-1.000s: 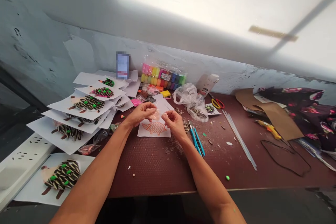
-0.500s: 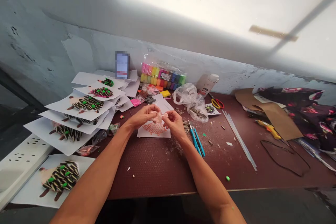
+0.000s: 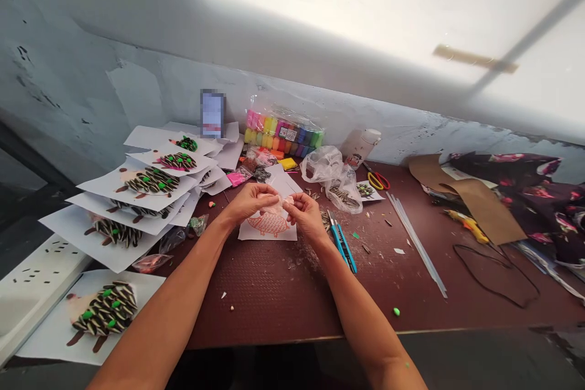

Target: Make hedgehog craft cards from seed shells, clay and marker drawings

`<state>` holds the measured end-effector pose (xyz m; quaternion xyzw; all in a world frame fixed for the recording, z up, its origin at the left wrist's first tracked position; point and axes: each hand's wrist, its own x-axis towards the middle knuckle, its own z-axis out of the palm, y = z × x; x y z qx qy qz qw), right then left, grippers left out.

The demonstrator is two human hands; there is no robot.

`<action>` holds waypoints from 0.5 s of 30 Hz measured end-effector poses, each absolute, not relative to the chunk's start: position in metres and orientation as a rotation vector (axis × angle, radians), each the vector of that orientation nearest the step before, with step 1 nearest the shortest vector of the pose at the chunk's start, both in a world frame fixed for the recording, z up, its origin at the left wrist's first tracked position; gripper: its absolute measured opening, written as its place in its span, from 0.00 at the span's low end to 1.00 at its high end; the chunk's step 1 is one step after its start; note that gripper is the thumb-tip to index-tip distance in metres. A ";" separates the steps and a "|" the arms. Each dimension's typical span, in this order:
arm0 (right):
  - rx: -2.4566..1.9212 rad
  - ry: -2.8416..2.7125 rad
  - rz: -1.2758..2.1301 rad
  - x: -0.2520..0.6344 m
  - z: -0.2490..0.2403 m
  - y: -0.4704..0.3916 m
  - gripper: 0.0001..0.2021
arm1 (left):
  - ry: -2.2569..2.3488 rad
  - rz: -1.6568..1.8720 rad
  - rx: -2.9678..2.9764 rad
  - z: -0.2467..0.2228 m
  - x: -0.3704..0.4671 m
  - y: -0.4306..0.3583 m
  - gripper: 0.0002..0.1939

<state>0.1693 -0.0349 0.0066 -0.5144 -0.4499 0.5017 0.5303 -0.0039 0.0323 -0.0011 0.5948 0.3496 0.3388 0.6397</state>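
Above a white sheet with an orange-red hedgehog-like drawing [image 3: 269,226], both hands meet at pale pink modelling clay [image 3: 287,201]. My left hand [image 3: 253,202] is closed, thumb and fingers pinching a pale pink, crinkled part of it; whether this is clay or its wrapper is hard to tell. A small lump sits between the thumb and fingertips of my right hand [image 3: 305,213]. Just right of that hand lie blue-handled tweezers or cutters [image 3: 342,244] and striped sunflower seeds [image 3: 325,219].
At left are stacked sheets [image 3: 105,186] bearing seed-covered hedgehogs. Behind stand a phone [image 3: 212,114], a pack of coloured clay [image 3: 283,133], a plastic bag of seeds [image 3: 342,195] and a white bottle [image 3: 363,147]. To the right lie scissors [image 3: 378,181], glue sticks [image 3: 417,244] and a glue gun [image 3: 470,225].
The fingertips have drawn slightly apart, with the small pink lump now showing more plainly at the right fingers. Everything on the table stays in place.
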 end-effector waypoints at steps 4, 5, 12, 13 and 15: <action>-1.247 -1.066 1.194 0.170 0.008 -0.036 0.17 | 0.757 0.755 1.340 -0.002 -0.003 0.034 0.19; -1.257 -1.067 1.189 0.170 0.008 -0.036 0.16 | 0.737 0.741 1.342 -0.002 -0.003 0.034 0.19; -1.278 -1.063 1.118 0.169 0.005 -0.035 0.15 | 0.632 0.699 1.417 0.002 -0.003 0.028 0.18; -1.276 -1.050 1.085 0.169 0.003 -0.034 0.15 | 0.624 0.691 1.405 0.003 -0.003 0.027 0.20; -1.279 -1.022 1.017 0.169 0.000 -0.033 0.14 | 0.612 0.665 1.369 0.004 -0.004 0.026 0.24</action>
